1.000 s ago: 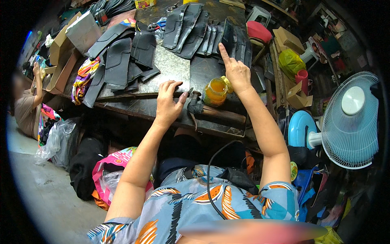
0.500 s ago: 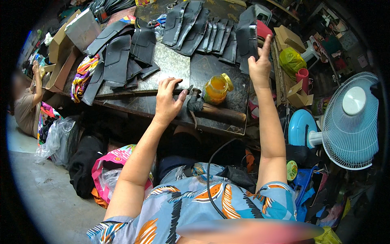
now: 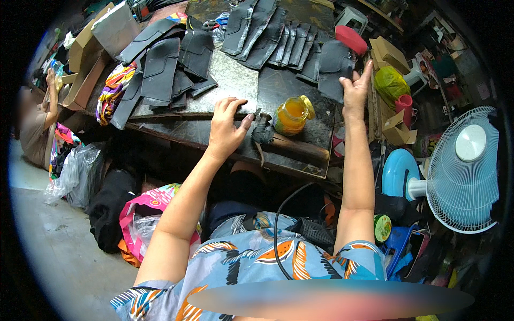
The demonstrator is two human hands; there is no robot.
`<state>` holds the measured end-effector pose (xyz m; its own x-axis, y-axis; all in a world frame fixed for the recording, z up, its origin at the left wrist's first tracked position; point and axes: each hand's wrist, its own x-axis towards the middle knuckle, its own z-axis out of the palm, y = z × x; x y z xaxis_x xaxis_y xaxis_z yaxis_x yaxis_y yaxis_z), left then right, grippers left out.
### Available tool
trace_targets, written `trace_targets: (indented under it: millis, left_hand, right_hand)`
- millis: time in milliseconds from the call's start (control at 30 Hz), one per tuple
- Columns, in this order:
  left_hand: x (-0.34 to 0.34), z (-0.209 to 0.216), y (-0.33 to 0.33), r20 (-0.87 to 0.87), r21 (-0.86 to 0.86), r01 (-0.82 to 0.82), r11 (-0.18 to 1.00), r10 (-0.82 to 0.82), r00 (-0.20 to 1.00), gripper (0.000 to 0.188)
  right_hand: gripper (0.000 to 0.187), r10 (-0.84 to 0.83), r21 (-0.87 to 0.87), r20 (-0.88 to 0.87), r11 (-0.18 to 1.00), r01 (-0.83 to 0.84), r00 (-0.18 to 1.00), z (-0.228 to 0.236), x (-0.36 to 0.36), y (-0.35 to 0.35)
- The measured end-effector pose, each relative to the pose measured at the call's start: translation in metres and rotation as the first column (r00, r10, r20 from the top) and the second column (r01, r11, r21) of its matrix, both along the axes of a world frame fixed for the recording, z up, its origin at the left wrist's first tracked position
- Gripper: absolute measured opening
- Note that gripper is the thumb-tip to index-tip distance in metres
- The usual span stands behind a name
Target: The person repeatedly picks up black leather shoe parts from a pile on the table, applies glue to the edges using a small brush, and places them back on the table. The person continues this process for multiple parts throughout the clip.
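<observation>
My right hand (image 3: 356, 96) is at the right end of the table, index finger stretched out and thumb apart. Its thumb tip reaches the lower right edge of a black leather-like piece (image 3: 333, 67) lying on the dark tabletop. Nearer the middle, my left hand (image 3: 227, 128) hovers over the table's front edge with fingers spread and nothing in them. Between the hands stands a glass jar (image 3: 289, 119) of orange-yellow stuff, its yellow lid tilted at the mouth. A brown wooden rod (image 3: 300, 148) lies in front of it, beside a dark lumpy object (image 3: 262, 132).
Overlapping black pieces (image 3: 254, 32) fan across the back of the table (image 3: 235, 85), and more black pieces (image 3: 160, 67) pile at left beside colourful cloth (image 3: 115, 91). A fan (image 3: 466, 166) stands right. Another person (image 3: 40, 125) sits far left.
The black piece at the right has gone from raised and upright to lying on the table. My right hand has come down slightly with it; my left hand stays nearly still.
</observation>
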<state>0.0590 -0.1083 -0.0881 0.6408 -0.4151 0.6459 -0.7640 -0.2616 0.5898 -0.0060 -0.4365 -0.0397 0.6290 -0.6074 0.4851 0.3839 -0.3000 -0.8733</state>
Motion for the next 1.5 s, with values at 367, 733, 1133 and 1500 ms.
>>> trace_targets:
  millis: [367, 733, 1133, 1500]
  left_hand:
    - [-0.001, 0.001, 0.001, 0.008, -0.034, -0.002, 0.999, 0.003, 1.0, 0.035]
    - [0.002, -0.007, 0.0, -0.007, -0.064, -0.009, 0.998, 0.009, 1.0, 0.035]
    - [0.077, 0.051, 0.027, 0.451, 0.143, -0.466, 0.873, 0.362, 0.816, 0.043]
    - [0.17, 0.067, 0.009, 0.604, 0.695, -0.694, 0.188, 0.371, 0.705, 0.094]
  right_hand:
    - [0.111, -0.129, 0.091, -0.377, 0.98, 0.175, 0.917, -0.046, 0.006, -0.024]
    - [0.091, -0.425, -0.631, -0.55, 0.775, -0.025, 0.72, -0.041, 0.001, -0.033]
    - [0.083, -0.491, -0.687, -0.557, 0.725, -0.041, 0.67, 0.015, -0.066, 0.052]
    - [0.066, -0.157, -0.615, -0.449, 0.768, -0.177, 0.879, 0.061, -0.106, 0.112]
